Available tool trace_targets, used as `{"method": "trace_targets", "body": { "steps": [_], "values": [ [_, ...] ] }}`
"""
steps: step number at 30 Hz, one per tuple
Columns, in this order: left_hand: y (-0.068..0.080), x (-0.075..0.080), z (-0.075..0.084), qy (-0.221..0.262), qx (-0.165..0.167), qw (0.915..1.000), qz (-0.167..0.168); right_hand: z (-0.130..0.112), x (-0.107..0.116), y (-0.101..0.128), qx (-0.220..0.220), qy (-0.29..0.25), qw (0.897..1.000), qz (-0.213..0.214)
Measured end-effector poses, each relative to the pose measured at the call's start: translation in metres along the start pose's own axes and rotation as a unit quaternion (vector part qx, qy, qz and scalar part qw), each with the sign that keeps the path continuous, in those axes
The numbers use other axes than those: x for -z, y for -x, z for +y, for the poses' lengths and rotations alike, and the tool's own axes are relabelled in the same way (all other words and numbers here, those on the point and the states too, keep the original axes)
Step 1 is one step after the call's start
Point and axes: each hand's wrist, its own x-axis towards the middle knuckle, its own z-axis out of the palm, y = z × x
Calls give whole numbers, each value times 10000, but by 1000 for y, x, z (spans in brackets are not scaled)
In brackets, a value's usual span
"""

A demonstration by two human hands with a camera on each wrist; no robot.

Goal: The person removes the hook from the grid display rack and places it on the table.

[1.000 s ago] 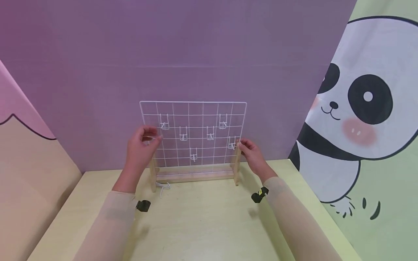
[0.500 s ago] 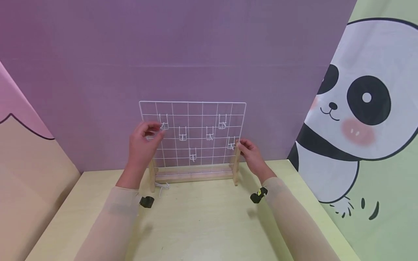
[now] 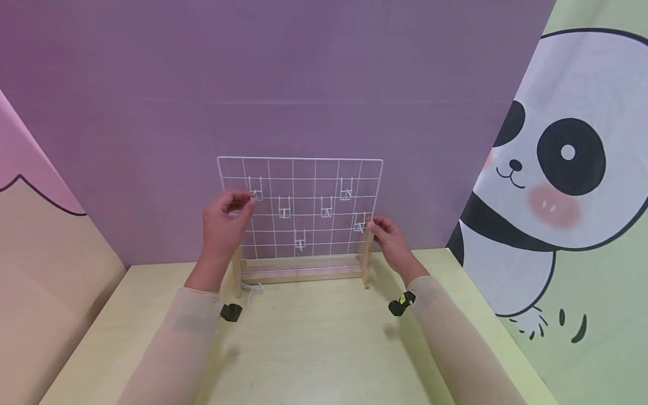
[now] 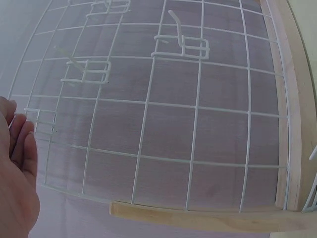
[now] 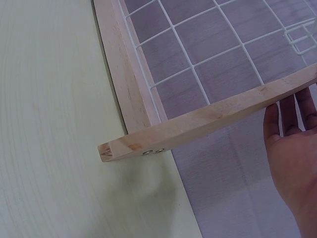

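head view: a white wire grid panel stands upright in a pale wooden base at the back of the yellow-green table, against the purple wall. several small white wire hooks hang on it. the left hand is raised at the panel's left edge, its fingers curled in a pinch by the upper-left hook; what it has hold of cannot be told. the right hand grips the right wooden upright.

left wrist view: the grid fills the frame, thin white squares, and the left hand's fingers lie loosely together beside it.

right wrist view: the upright's bar crosses in front of the right hand's fingers.
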Motion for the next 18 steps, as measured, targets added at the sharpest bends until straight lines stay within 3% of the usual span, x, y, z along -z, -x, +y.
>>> {"method": "trace_targets", "body": {
  "steps": [11,18],
  "values": [
    [-8,-2,-1,-94,-614,9962,602,1,0,-1,32,7,10000,6],
    [-9,-3,25,-102,-993,9910,891,2,0,-1,-48,74,10000,-13]
  ]
}}
